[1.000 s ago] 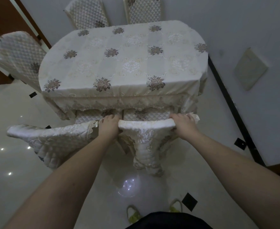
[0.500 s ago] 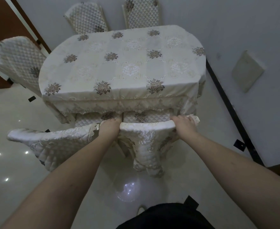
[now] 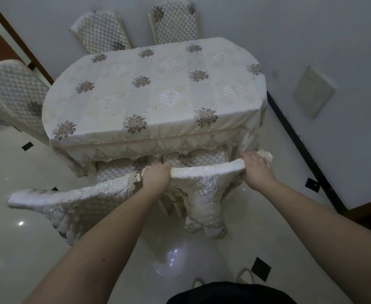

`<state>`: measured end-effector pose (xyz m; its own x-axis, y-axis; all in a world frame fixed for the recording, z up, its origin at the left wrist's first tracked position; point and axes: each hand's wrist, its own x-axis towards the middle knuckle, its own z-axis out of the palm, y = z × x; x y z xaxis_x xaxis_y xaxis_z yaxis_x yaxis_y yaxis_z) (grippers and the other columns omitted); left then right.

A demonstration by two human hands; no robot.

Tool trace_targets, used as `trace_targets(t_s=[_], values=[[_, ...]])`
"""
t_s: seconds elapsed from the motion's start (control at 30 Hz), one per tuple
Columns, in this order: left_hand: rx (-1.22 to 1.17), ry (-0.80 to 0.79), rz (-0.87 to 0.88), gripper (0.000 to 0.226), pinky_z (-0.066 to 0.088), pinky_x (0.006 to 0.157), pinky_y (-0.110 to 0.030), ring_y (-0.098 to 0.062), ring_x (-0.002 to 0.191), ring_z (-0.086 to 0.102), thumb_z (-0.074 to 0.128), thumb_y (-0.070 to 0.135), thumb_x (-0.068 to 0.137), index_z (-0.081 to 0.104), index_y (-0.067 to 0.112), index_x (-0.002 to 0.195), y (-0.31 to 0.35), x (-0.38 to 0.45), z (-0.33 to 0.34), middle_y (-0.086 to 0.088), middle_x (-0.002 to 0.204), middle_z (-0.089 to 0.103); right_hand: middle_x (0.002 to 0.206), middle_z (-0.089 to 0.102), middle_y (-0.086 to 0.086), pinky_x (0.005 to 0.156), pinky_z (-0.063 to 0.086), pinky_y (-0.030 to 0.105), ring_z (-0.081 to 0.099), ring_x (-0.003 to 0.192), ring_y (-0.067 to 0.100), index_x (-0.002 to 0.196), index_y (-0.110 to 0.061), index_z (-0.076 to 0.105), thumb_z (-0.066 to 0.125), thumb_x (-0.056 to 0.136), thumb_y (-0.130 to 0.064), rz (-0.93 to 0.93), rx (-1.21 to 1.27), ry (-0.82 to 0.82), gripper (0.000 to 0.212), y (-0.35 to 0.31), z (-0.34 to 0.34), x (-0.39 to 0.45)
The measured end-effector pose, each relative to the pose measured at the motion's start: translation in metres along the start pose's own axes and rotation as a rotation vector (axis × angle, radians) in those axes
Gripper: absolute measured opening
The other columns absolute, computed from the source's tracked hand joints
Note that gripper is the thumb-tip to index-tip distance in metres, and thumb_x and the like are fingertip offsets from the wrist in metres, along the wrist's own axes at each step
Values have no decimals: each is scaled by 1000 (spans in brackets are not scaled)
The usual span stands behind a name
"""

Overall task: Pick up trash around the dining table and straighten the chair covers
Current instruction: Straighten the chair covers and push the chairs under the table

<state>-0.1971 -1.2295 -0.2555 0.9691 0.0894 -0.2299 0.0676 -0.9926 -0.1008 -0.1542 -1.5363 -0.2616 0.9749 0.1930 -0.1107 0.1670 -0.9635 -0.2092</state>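
I am on the cover-straightening part of the job, working on the chair cover point(image 3: 204, 189) of the chair pushed in at the near edge of the dining table point(image 3: 154, 95). My left hand point(image 3: 156, 174) is closed over the top edge of the cover at its left end, and my right hand point(image 3: 257, 166) is closed over the same edge at its right end, so the padded top rail runs between my two fists with my hands well apart. The cover's embroidered flap hangs down from the rail on my side, away from the table. A second chair's cover point(image 3: 70, 200) sits just beside my left hand, further left along the table's near edge, and looks skewed. I judge the next move calls for an even pull with both hands to seat this cover squarely. I see no trash on the floor near the table.
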Motion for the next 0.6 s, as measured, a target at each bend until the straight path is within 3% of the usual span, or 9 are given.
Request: trace_targets(t_s=[0.13, 0.23, 0.37, 0.5, 0.6], values=[[-184, -177, 80, 65, 42, 96, -46, -26, 110, 54, 70, 55, 65, 48, 32, 123, -8, 7, -6, -1, 118, 58, 160, 8, 1, 115, 18, 44, 7, 146, 21, 150, -22, 12, 63, 87, -28, -16, 35, -63, 82, 7, -8, -31], [-345, -189, 215, 84, 42, 98, -41, -21, 115, 52, 61, 74, 59, 47, 34, 131, -1, 3, -16, 2, 129, 55, 160, 5, -2, 112, 23, 42, 11, 146, 21, 152, -24, 7, 58, 91, -33, -15, 30, -82, 80, 15, -18, -50], [-520, -143, 352, 57, 44, 96, -32, -15, 118, 52, 62, 54, 84, 50, 25, 132, 40, -7, -39, 5, 133, 54, 157, 21, 0, 112, 25, 42, 26, 141, 23, 149, -26, 19, 53, 91, -37, 31, 9, -39, 68, 30, -26, -63], [-431, -79, 456, 46, 42, 96, -31, -16, 120, 50, 53, 48, 91, 47, 26, 132, 104, -5, -54, 2, 135, 52, 146, 38, 2, 109, 29, 39, 35, 134, 23, 144, -23, 31, 51, 91, -37, 70, 15, 73, 59, 57, -36, -75], [-372, -50, 516, 44, 41, 96, -32, -20, 119, 51, 54, 44, 92, 48, 26, 131, 156, -3, -64, -1, 135, 49, 148, 38, 4, 110, 25, 37, 34, 136, 23, 142, -20, 36, 49, 92, -40, 102, 16, 106, 55, 89, -43, -85]])
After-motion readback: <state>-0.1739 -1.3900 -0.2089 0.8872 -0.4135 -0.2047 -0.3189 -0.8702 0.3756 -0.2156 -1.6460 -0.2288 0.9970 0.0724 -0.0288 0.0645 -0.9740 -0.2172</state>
